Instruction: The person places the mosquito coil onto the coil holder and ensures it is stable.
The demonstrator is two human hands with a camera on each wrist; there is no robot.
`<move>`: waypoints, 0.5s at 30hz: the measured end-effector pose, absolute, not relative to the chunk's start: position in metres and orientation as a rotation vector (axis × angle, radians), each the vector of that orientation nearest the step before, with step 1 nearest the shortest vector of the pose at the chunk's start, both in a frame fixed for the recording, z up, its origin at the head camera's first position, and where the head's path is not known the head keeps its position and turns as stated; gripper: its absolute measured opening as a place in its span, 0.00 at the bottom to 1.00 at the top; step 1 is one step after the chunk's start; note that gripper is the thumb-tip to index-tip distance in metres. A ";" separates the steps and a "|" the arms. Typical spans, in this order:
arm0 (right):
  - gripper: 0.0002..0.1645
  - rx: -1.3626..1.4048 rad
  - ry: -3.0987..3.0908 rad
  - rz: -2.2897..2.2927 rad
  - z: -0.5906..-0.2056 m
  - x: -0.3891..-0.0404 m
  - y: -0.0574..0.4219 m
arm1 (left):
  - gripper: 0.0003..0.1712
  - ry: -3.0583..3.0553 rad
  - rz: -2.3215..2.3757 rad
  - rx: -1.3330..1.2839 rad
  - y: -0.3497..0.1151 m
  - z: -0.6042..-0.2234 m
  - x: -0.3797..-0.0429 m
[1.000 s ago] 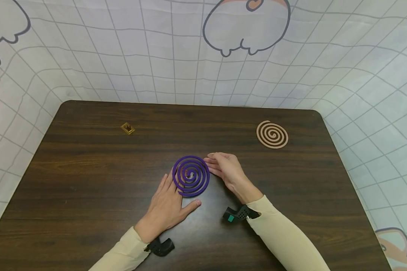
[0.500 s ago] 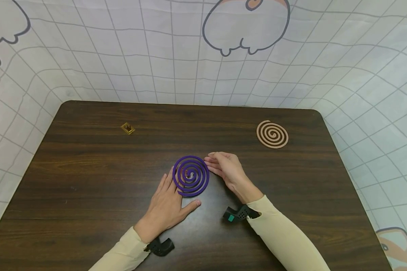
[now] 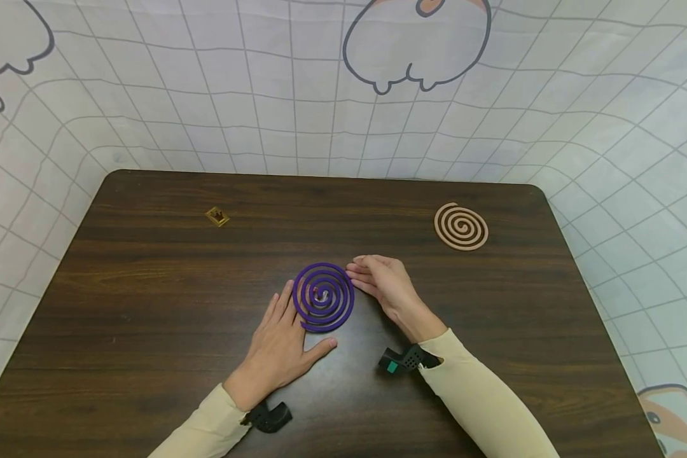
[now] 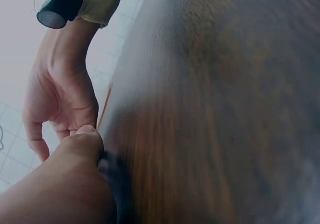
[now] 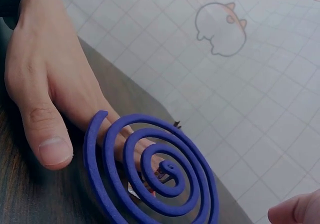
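Observation:
A purple mosquito coil (image 3: 323, 298) lies level near the middle of the brown table. In the right wrist view it sits raised, with a small shiny piece (image 5: 135, 191) beneath its centre. My left hand (image 3: 277, 350) rests palm down at the coil's left, fingers straight and fingertips partly under its rim. To the right, my right hand (image 3: 386, 283) stands on edge with loosely bent fingers beside the rim; whether it touches the coil I cannot tell. In the left wrist view my right hand (image 4: 65, 92) appears beyond the left thumb, and the coil is hidden.
A tan mosquito coil (image 3: 461, 227) lies flat at the back right of the table (image 3: 120, 305). Towards the back left is a small gold metal piece (image 3: 217, 217). White grid-patterned cloth (image 3: 263, 95) hangs behind and beside the table.

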State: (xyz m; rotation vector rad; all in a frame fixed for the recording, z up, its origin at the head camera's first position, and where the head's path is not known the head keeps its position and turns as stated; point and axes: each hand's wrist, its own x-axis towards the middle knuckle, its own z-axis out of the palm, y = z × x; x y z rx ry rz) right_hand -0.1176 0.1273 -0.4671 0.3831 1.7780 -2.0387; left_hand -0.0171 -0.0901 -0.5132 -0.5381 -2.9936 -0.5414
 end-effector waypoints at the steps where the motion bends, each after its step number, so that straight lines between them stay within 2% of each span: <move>1: 0.23 0.377 1.780 -2.039 -0.466 -0.118 0.128 | 0.61 -2.990 -0.542 -0.540 -0.090 -0.513 -0.017; 15: 0.25 0.360 1.775 -2.052 -0.457 -0.122 0.140 | 0.64 -3.040 -0.496 -0.522 -0.101 -0.511 -0.020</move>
